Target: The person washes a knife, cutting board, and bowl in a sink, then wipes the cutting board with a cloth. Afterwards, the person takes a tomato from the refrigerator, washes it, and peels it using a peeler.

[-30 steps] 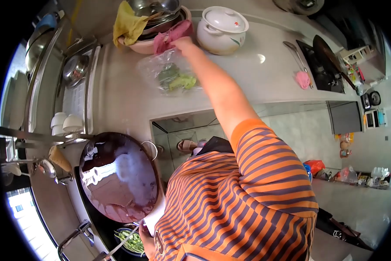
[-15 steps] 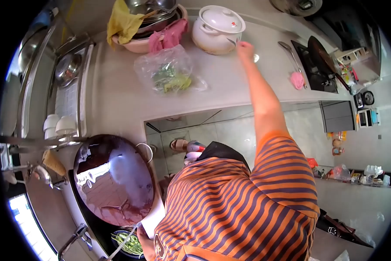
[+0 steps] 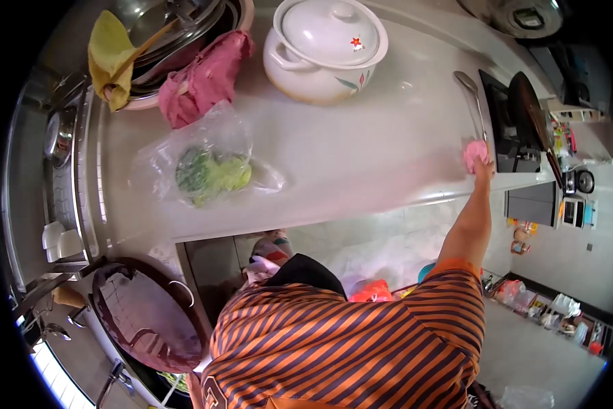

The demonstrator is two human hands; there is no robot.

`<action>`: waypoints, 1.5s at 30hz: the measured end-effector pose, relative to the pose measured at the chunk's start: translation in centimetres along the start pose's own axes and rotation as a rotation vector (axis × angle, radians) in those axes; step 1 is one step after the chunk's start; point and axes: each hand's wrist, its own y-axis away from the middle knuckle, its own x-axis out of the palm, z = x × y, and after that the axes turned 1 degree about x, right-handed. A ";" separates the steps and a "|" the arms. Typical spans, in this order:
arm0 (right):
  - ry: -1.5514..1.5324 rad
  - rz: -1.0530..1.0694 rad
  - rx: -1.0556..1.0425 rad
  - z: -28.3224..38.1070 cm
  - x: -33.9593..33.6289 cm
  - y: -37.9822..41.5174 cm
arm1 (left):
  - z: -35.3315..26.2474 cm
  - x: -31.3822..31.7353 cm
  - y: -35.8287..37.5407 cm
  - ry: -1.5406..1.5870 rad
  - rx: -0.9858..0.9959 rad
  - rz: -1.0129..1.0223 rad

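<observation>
R hand [image 3: 484,168] was at the small pink cloth [image 3: 475,153], right end of the counter [image 3: 388,129], near edge.

Fingers touched cloth; clamped or just resting, couldn't tell. Arm was stretched far out, as cloth lay well right of the body, by the hob [image 3: 503,136], prob. kept there for spills. Spoon [image 3: 467,83] lay just beyond cloth, prob. in reach of the pan [image 3: 522,105]. Sliver of L hand [image 3: 194,390] showed low left; its grip, can't say. Further left, clear bag [image 3: 235,133] held greens [image 3: 214,177] together. Pot [image 3: 320,78], far side, had its lid on, prob. to cover contents. Far left, dark pink cloth [image 3: 204,78] hung over basin [image 3: 141,104] rim, maybe to dry.
</observation>
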 end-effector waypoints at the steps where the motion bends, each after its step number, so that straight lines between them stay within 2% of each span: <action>1: 0.003 -0.006 -0.017 0.0 0.0 -0.7 | -0.6 0.1 0.6 -0.004 -0.005 -0.003; 4: -0.035 -0.005 -0.165 2.3 0.8 -1.2 | -2.2 0.4 1.5 -0.018 -0.016 -0.008; 6: -0.162 0.040 -0.412 6.3 2.4 0.3 | -3.0 0.0 1.8 -0.035 -0.013 -0.013; 8: -0.393 0.177 -0.689 11.4 5.0 3.9 | -3.9 -0.5 2.0 -0.052 0.000 -0.017; 9: -0.522 0.270 -0.744 13.9 6.8 6.7 | -4.7 -0.4 2.1 -0.057 0.005 -0.029; 10: -0.629 0.298 -0.620 14.6 11.1 8.4 | -5.2 -0.3 2.0 -0.060 0.010 -0.026; 12: -0.553 0.465 -0.866 19.3 5.5 21.3 | -5.6 -0.4 2.0 -0.068 0.014 -0.018; 13: -0.849 0.510 -1.060 20.8 2.7 28.1 | -5.9 -0.2 2.1 -0.070 0.013 -0.016; 14: -0.861 0.523 -1.257 21.3 -0.4 33.8 | -5.8 -0.1 2.0 -0.068 0.015 -0.011; 16: -0.480 0.568 -1.479 19.8 -4.0 39.7 | -6.1 -0.2 1.8 -0.081 0.024 -0.004; 18: -0.490 0.399 -1.379 17.9 -2.4 35.0 | -6.3 0.0 1.3 -0.083 0.037 -0.002; 19: -0.482 0.340 -1.110 16.1 -1.4 31.2 | -6.4 -0.1 1.1 -0.084 0.041 0.004; 20: -0.383 0.286 -0.867 15.2 -3.3 27.5 | -6.4 -0.1 0.8 -0.084 0.050 0.000; 21: -0.401 0.195 -0.649 11.8 -2.1 22.9 | -6.2 -0.2 0.4 -0.080 0.060 0.002; 22: -0.177 0.033 -0.550 7.5 -0.9 17.9 | -6.1 -0.3 0.0 -0.076 0.069 0.001; 23: -0.136 -0.197 -0.401 3.1 0.9 13.8 | -5.7 -0.3 -0.3 -0.067 0.079 0.003; 24: -0.088 -0.114 -0.150 0.8 0.9 11.5 | -5.6 -0.1 -0.6 -0.062 0.094 0.006; 25: -0.120 -0.068 -0.170 -0.8 2.7 10.8 | -5.1 0.1 -1.2 -0.058 0.112 0.006; 27: -0.200 0.059 -0.222 2.0 2.2 16.6 | -3.8 -0.3 -2.3 -0.044 0.154 -0.006; 29: -0.379 0.071 -0.608 5.7 0.9 27.2 | -3.0 0.3 -3.7 -0.029 0.196 -0.025; 31: -0.545 0.171 -0.988 9.9 -2.7 38.3 | -3.0 1.2 -6.1 -0.022 0.233 -0.051; 34: -0.823 0.779 -0.990 12.1 -5.0 47.9 | -2.5 2.9 -9.4 0.030 0.235 -0.085; 37: -0.737 0.716 -0.912 14.9 -8.1 50.9 | -1.7 4.8 -12.2 0.137 0.164 -0.106; 39: -0.867 0.768 -0.906 17.4 -11.9 53.6 | -0.7 6.1 -13.8 0.233 0.080 -0.102; 40: -0.989 0.906 -0.847 18.1 -13.7 55.8 | -0.1 7.0 -14.6 0.305 0.015 -0.084; 42: -1.215 1.179 -0.700 18.7 -17.3 61.2 | 1.1 9.2 -16.3 0.664 -0.139 0.001; 43: -1.235 1.254 -0.690 18.6 -19.3 64.2 | 4.3 13.0 -19.1 1.588 -0.030 0.109; 45: -1.258 1.403 -0.650 16.9 -23.1 70.3 | 4.6 15.0 -19.8 1.509 -0.189 -0.114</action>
